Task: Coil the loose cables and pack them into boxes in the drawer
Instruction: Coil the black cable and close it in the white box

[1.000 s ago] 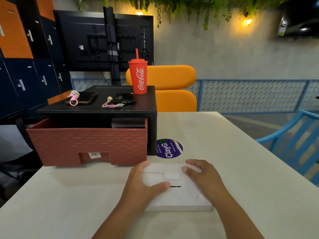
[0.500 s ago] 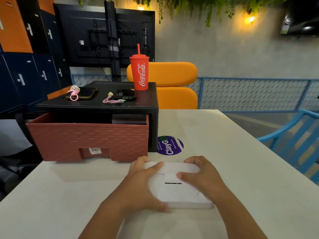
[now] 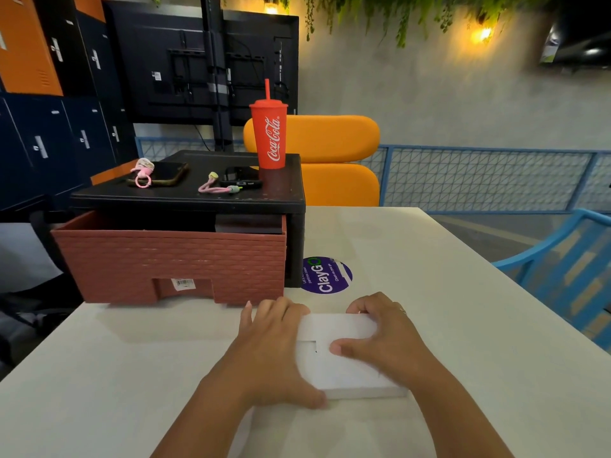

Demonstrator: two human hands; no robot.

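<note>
Tabletop (image 3: 463, 292) fills most of my feed, pale and wide. On its far left stands a black cabinet (image 3: 294, 196) with its brick-patterned drawer (image 3: 165, 259) pulled out towards me. A red cup (image 3: 269, 133) with a straw stands on the cabinet's right corner. Nearer, flat on the tabletop in front of the drawer's right end and not touching it, lies the white box (image 3: 347, 375), its flap lying flat on top. Both hands are on it. I see the left hand (image 3: 271, 352) draped over the box's left side, fingers curled round the far left corner and thumb down at the near edge. The right hand (image 3: 386, 338) grips from the other side: fingers hooked over the far edge, thumb pressed on the lid beside the small slot. Between the hands only the middle of the lid shows
</note>
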